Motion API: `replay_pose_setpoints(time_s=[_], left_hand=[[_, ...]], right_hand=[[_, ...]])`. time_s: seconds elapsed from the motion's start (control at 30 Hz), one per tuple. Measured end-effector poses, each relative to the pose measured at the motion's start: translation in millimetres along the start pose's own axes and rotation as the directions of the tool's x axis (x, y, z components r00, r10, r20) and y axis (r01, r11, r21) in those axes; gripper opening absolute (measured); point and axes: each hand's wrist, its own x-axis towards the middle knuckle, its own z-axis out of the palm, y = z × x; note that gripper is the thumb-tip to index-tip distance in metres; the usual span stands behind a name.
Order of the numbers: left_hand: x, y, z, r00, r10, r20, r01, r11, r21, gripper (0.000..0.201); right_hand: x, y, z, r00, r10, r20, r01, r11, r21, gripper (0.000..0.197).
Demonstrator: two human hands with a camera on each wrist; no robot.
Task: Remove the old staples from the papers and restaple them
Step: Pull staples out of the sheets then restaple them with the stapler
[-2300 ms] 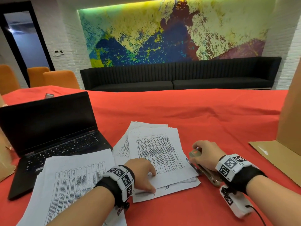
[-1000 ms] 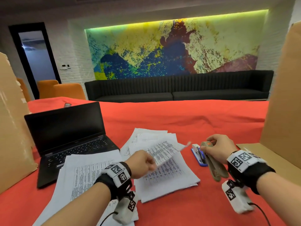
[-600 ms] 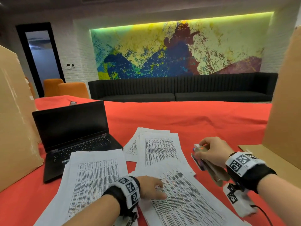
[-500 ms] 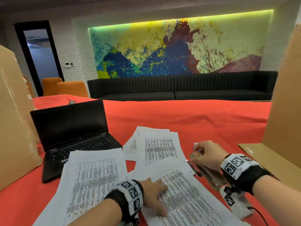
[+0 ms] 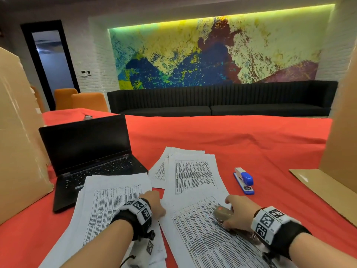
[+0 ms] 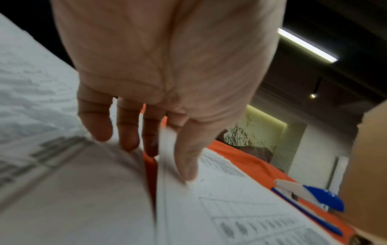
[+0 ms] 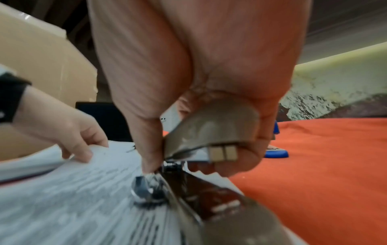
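A set of printed papers [image 5: 202, 240] lies nearest me on the red tablecloth. My left hand [image 5: 156, 202] pinches its upper left edge, and in the left wrist view the thumb [image 6: 186, 165] lies on top with the sheet edge [image 6: 163, 149] rising between thumb and fingers. My right hand [image 5: 230, 212] grips a grey metal stapler [image 5: 222, 213] at the set's upper right edge. In the right wrist view the stapler [image 7: 211, 131] has its nose down on the paper [image 7: 73, 190]. A blue stapler [image 5: 243, 180] lies beyond my right hand.
A second paper stack [image 5: 108, 206] lies left of my left hand and overlaps an open black laptop [image 5: 87, 151]. Another stack [image 5: 193, 175] lies further back. Cardboard panels stand at the left [image 5: 17, 132] and right [image 5: 343, 132], with a flap [image 5: 324, 194] on the cloth.
My left hand has left the middle of the near set and taken its upper left edge. My right hand has lowered the grey stapler onto the set's right edge, uncovering the blue stapler.
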Motion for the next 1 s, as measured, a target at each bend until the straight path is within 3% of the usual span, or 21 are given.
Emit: replay_pose_setpoints(time_s=[0.1,0.23,0.33,0.43,0.5,0.57,0.67,0.77,0.9,1.0], left_hand=[[3,6,-4,0.999,0.029,-0.016,-0.031,0.99,-0.139,0.021],[2,21,-7,0.982,0.135,-0.13,-0.175,0.906,-0.385,0.004],[3,37,0,0.973,0.188,-0.135,-0.23,0.838,-0.495,0.011],[5,47,6,0.967,0.244,-0.069,-0.253,0.909,-0.331,0.067],[4,48,6,0.949,0.315,-0.022,-0.314,0.937,-0.153,0.089],[3,47,9,0.932,0.359,0.049,-0.362,0.93,0.068,0.095],[3,48,15,0.914,0.356,0.196,-0.4,0.871,0.285,0.101],[0,52,18,0.91,0.347,0.228,-0.406,0.855,0.322,0.106],[0,51,17,0.909,0.356,0.216,-0.411,0.851,0.326,0.109],[0,50,17,0.908,0.365,0.205,-0.415,0.848,0.33,0.111]], right_hand=[[-5,5,-8,1.0,0.013,0.019,-0.012,0.996,-0.087,0.037],[-6,6,-20,0.997,0.003,-0.074,-0.002,1.0,0.009,0.031],[-2,-1,-20,0.991,0.02,-0.134,-0.007,0.995,0.097,0.031],[0,-13,-13,0.991,0.022,-0.128,-0.017,0.999,0.036,0.035],[0,-21,-6,0.992,0.018,-0.127,-0.017,1.0,0.014,0.038],[2,-29,0,0.988,0.026,-0.15,-0.031,0.999,-0.03,0.047],[9,-38,7,0.992,0.033,-0.122,-0.035,0.999,-0.011,0.04],[17,-50,10,0.995,0.045,-0.091,-0.049,0.998,-0.045,0.023],[34,-61,14,0.999,0.03,-0.036,-0.031,0.999,-0.029,0.026],[34,-60,4,1.0,0.017,0.0,-0.017,1.0,-0.009,0.016]])
